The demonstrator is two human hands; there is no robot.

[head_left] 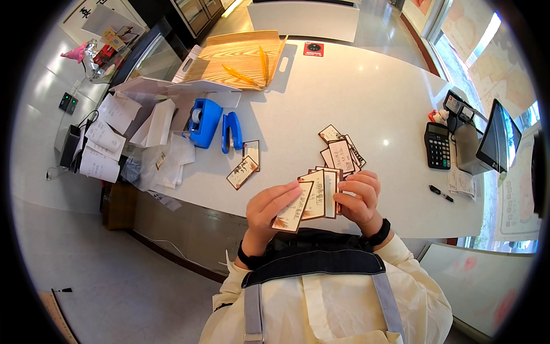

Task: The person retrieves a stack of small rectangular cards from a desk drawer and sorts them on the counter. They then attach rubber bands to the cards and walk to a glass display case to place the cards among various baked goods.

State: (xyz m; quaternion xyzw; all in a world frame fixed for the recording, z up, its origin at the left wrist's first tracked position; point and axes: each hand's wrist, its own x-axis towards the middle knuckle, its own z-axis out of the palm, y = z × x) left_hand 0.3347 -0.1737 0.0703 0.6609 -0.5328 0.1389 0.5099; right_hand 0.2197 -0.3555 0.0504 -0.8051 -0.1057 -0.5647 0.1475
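Observation:
Between my two hands, a fan of small cream cards with dark borders and handwriting is spread over the table's near edge. My left hand (268, 207) is closed on the left-hand card (294, 211) of the fan, thumb hidden underneath. At the fan's other end, my right hand (360, 198) pinches the cards (330, 192) between thumb and fingers. Just beyond lies a loose pile of similar cards (340, 153), overlapping at odd angles. Two more cards (243, 172) rest on the table to the left, one partly over the other.
On the white table (366, 86) stand a blue tape dispenser (204, 123), a blue stapler (232, 132) and a wooden tray (223, 57) with yellow tongs. At right are a calculator (437, 146), a pen (441, 193) and a tablet screen (499, 136). Papers (106, 143) crowd the left end.

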